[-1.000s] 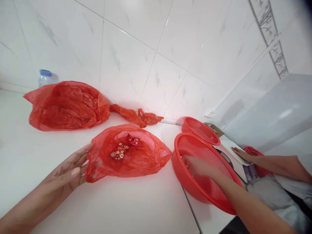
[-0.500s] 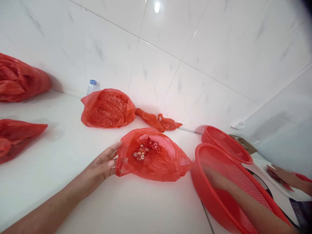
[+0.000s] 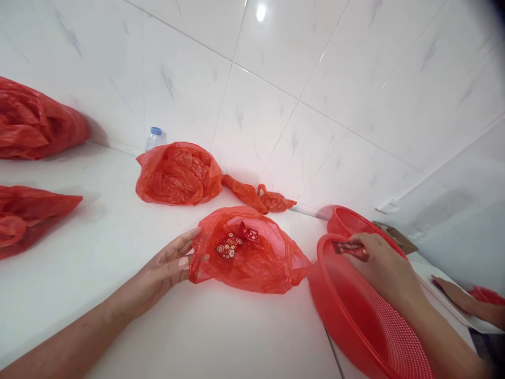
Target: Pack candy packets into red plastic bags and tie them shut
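Observation:
My left hand (image 3: 170, 264) holds the open mouth of a thin red plastic bag (image 3: 252, 263) lying on the white counter; its thumb is inside the edge. A few small red packets with gold print (image 3: 232, 245) lie in the bag. My right hand (image 3: 379, 266) is raised over the near red mesh basket (image 3: 355, 321) and pinches a small red packet (image 3: 347, 246) between its fingertips.
A second red basket (image 3: 349, 221) stands behind the first. A fuller red bag (image 3: 177, 176) with a twisted tail and a bottle (image 3: 154, 138) sit by the tiled wall. More red bags (image 3: 27, 126) lie at left. Another person's hand (image 3: 453, 295) rests at far right.
My right hand has come up out of the near basket with a small red packet pinched in it. The left hand keeps its hold on the bag's mouth.

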Demonstrator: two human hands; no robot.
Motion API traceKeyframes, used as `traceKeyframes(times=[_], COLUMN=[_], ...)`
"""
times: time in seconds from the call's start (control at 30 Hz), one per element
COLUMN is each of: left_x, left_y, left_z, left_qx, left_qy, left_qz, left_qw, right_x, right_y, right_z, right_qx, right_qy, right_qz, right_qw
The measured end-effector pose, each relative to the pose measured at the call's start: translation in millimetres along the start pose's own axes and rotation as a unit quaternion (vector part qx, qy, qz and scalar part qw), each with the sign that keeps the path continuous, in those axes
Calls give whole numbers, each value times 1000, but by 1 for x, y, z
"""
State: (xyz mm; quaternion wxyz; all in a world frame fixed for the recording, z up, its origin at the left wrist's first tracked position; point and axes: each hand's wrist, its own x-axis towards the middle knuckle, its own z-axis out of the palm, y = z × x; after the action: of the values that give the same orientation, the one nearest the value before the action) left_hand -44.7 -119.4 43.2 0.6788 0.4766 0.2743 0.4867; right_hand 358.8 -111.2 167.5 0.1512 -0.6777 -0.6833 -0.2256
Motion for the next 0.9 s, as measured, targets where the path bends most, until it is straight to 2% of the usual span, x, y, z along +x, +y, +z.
traceKeyframes(times=[0.1, 0.2, 0.27, 0.37, 0.47, 0.57, 0.63, 0.8, 0.9], left_x=[-1, -1, -1, -1, -2, -2, -2, -2, -2], left_y=[4, 4, 2, 0, -1, -1, -1, 2, 2], left_z=[4, 5, 5, 3, 2, 0, 0, 0, 0], left_qx=[-1, -4, -5, -4, -7, -11, -9, 1, 4], left_qy=[6, 5, 4, -4, -5, 8, 11, 15, 14], left_qz=[-1, -1, 3, 8, 11, 20, 23, 9, 12], left_qw=[1000, 1000, 1000, 1000, 1000, 1000, 1000, 1000, 1000], right_x=[-12, -32, -42, -43, -29, -18, -19, -47, -67], right_y=[-35, -78, -105, -138, -157, -159, -152, -125, -116], right_z=[-24, -29, -19, 9, 43, 64, 68, 60, 61], right_qx=[74, 172, 236, 306, 293, 254, 257, 264, 233], right_qy=[56, 78, 63, 39, -11, -56, -53, 20, 93], right_qz=[-10, -51, -73, -101, -96, -84, -74, -35, -32], right_qw=[996, 981, 967, 946, 951, 962, 962, 964, 967])
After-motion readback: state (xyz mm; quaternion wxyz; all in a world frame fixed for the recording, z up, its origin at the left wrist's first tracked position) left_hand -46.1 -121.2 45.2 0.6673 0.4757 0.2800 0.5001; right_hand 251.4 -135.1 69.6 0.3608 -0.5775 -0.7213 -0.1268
